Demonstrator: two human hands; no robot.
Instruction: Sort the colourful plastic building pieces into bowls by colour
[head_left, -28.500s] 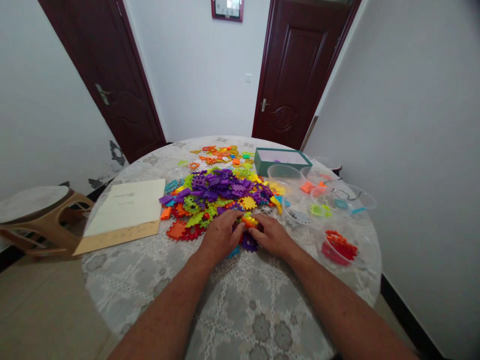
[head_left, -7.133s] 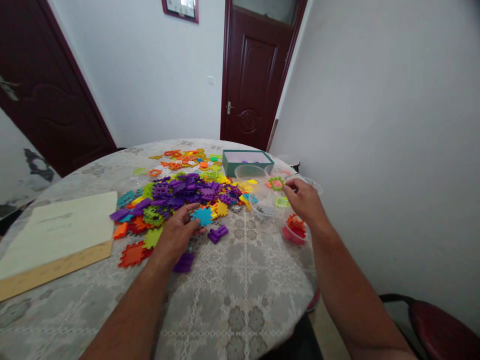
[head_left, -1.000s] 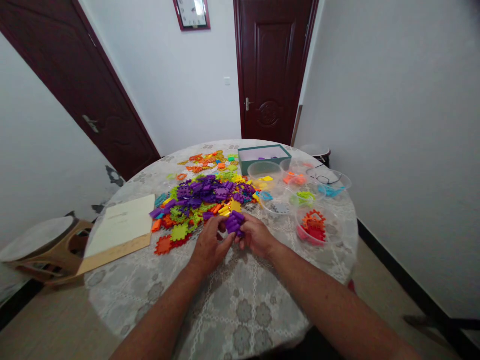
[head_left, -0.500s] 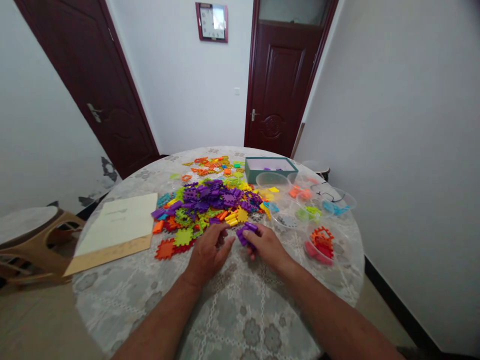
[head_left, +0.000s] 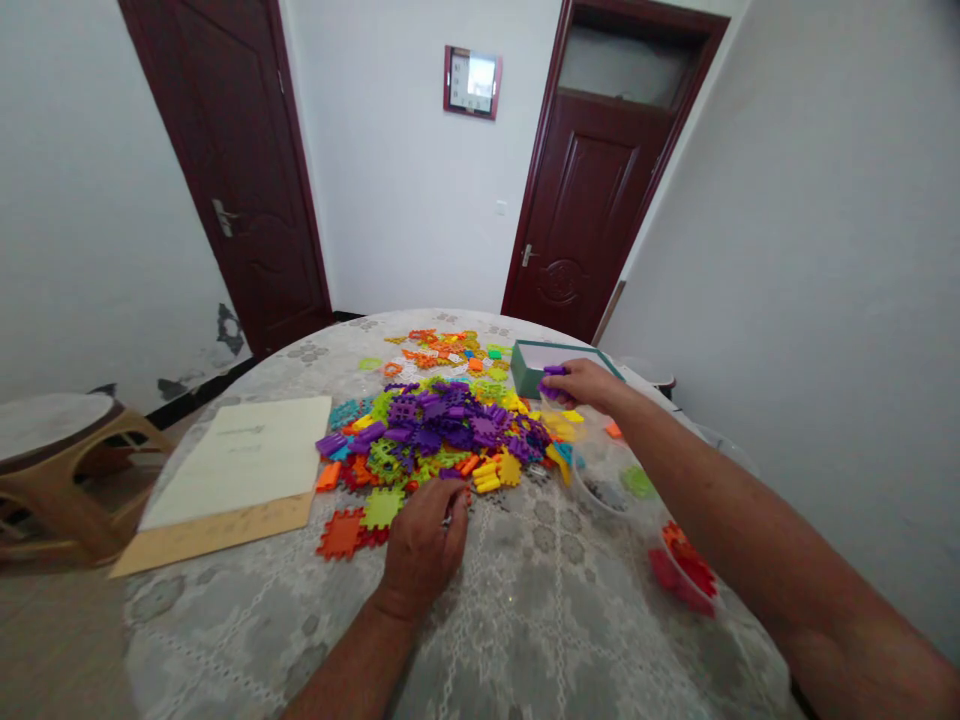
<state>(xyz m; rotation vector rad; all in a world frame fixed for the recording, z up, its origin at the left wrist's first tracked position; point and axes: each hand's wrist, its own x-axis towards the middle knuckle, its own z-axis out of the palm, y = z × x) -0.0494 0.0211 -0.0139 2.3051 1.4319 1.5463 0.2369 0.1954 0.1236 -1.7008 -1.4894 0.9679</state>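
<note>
My right hand (head_left: 589,384) reaches out to the near side of the green box (head_left: 528,376), closed on purple plastic building pieces (head_left: 553,384); how many it holds I cannot tell. At the front edge of a mixed heap of toothed building pieces, my left hand (head_left: 427,538) rests with its fingers curled. Its fingertips touch the heap, and what lies in them, if anything, is hidden. Purple pieces (head_left: 431,415) top the heap. Yellow tube-like pieces (head_left: 487,476), a lime green square (head_left: 382,508) and an orange-red square (head_left: 342,534) lie around the left hand.
Clear plastic bowls (head_left: 604,490) with pieces sorted by colour stand on the right, partly behind my right forearm. Red pieces (head_left: 682,570) fill one. Paper sheets (head_left: 240,450) lie at left, and scattered orange pieces (head_left: 431,350) at the back. A stool (head_left: 67,470) stands beside the table.
My right hand has carried the purple pieces forward and right, from beside the left hand to the green box. The left hand's fingers have curled in at the heap. The view has shifted.
</note>
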